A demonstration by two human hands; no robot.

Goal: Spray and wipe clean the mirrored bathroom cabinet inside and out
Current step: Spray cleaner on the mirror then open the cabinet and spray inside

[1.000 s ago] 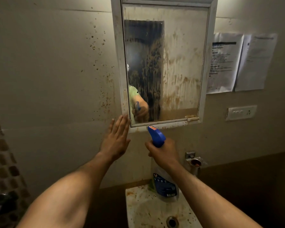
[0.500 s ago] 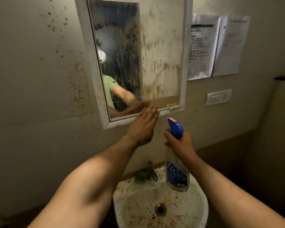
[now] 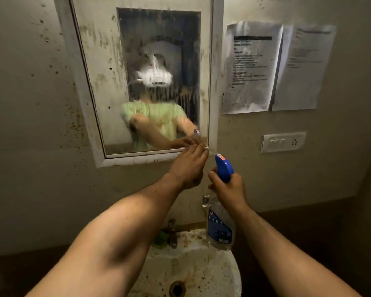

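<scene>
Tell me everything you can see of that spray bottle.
The spray bottle has a clear plastic body with a dark blue label and a blue trigger head bearing a small red sticker. It is held upright above the stained sink, nozzle toward the wall. Only the right hand touches it, gripping its neck.

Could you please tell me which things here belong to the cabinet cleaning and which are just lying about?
In the job: mirrored cabinet, spray bottle, left hand, right hand.
Lying about: sink, tap, wall papers, switch plate.
</scene>
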